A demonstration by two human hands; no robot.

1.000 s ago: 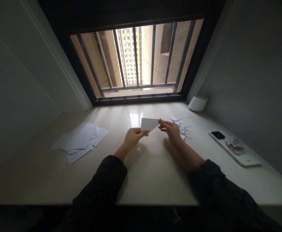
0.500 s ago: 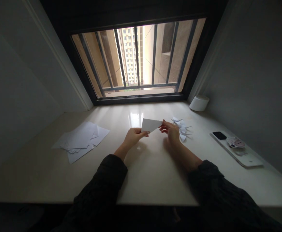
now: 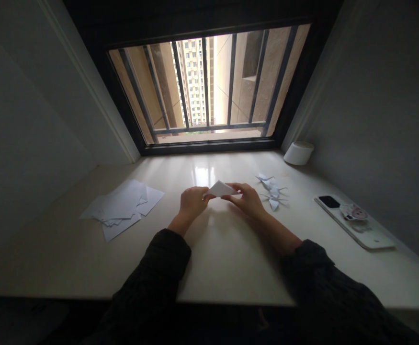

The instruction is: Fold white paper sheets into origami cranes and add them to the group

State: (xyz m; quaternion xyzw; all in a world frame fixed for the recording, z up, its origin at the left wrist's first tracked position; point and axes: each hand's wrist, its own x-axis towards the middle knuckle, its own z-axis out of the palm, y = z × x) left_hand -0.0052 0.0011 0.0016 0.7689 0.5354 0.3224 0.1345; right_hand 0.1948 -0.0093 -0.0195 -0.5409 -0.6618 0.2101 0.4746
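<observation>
A small folded white paper is held low over the pale tabletop, roughly at its middle. My left hand pinches its left end with curled fingers. My right hand grips its right end, fingers wrapped over the top edge. Both forearms wear dark sleeves. The paper lies nearly flat, its underside hidden.
A loose pile of white sheets lies at the left. Several small folded paper pieces lie to the right of my hands. A white phone with a sticker lies at the right. A white round container stands by the barred window.
The paper has been tipped from upright to nearly flat and lowered toward the table. My right hand moved left and over its top edge; my left hand closed in.
</observation>
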